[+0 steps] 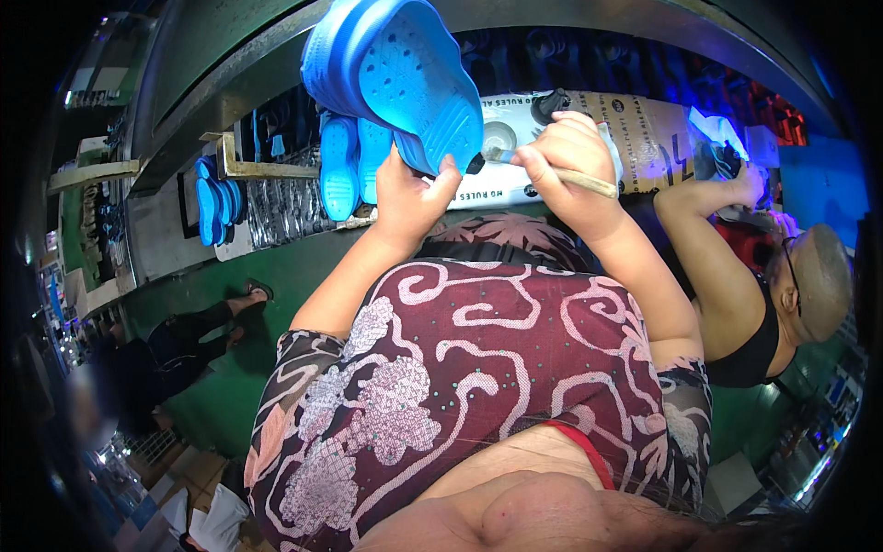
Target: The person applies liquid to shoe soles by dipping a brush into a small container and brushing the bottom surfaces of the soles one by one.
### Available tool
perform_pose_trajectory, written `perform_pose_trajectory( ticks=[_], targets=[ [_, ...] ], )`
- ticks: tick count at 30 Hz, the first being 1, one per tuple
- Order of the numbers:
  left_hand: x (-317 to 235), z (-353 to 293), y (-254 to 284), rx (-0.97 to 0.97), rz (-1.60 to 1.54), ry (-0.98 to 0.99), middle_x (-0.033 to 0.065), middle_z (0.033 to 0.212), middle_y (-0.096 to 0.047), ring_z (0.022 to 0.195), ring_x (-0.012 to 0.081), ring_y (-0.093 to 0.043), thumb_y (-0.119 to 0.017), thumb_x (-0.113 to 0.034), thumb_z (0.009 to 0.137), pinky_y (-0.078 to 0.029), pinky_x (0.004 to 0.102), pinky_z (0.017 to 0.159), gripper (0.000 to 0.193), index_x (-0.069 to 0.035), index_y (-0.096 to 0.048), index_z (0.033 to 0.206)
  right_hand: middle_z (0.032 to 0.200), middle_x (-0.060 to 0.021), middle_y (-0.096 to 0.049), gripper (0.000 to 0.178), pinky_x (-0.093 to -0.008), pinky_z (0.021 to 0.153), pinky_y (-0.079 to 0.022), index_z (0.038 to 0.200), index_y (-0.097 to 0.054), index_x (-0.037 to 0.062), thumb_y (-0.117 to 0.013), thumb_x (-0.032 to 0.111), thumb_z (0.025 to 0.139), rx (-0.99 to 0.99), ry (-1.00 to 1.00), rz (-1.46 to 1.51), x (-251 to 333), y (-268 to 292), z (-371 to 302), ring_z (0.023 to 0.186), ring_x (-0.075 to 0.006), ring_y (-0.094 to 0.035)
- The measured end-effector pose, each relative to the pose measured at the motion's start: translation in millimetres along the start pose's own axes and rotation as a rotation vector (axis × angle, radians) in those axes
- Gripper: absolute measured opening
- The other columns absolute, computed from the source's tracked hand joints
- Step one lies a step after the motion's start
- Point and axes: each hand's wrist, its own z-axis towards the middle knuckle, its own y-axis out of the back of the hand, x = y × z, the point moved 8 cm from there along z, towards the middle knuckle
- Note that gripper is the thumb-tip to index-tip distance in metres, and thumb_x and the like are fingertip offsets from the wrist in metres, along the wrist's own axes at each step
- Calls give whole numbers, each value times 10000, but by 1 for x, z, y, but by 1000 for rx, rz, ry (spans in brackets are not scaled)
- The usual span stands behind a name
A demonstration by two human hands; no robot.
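A blue foam clog (418,87), with holes in its footbed, is gripped at its near end by my left hand (414,198), thumb on top. My right hand (572,170) has its fingers closed round a brush (589,181) with a pale wooden handle. The brush's tip points left and sits close to a small black piece (475,164) at the clog's edge; I cannot tell whether they touch. Just beyond the right hand is a black object (550,106) of unclear kind. A round grey dish (499,136) lies behind the brush.
More blue clogs (339,166) stand left of my left hand, others (217,202) farther left. A metal bar (271,171) juts out nearby. Printed cardboard (648,138) covers the bench. To the right a co-worker's arm (704,202) reaches over it; another person (189,340) is at lower left.
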Motion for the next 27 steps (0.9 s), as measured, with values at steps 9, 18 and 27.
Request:
perform_pose_trajectory(
  ticks=[9, 18, 27],
  targets=[
    [1, 1, 2, -29, -14, -40, 109, 843, -639, 747, 156, -607, -627, -6, 715, -486, 294, 696, 286, 33, -542, 986, 589, -22, -543, 175, -369, 778, -427, 635, -630, 85, -652, 179, 780, 7, 32, 14, 10, -6, -2, 591, -209, -530],
    [-11, 4, -5, -3, -15, -136, 138, 889, -632, 764, 219, -624, -636, 11, 692, -493, 314, 697, 287, 36, -573, 971, 587, -39, -541, 201, -361, 772, -426, 630, -611, 68, -629, 184, 793, -48, 27, 51, 10, -5, -2, 585, -218, -529],
    [-11, 5, -5, 38, 58, -198, 70, 860, -612, 801, 145, -608, -614, 50, 749, -475, 264, 721, 211, 37, -554, 951, 618, -43, -583, 220, -379, 813, -421, 643, -636, 51, -569, 134, 836, -75, -3, 127, 4, 3, -1, 600, -205, -543]
  ],
)
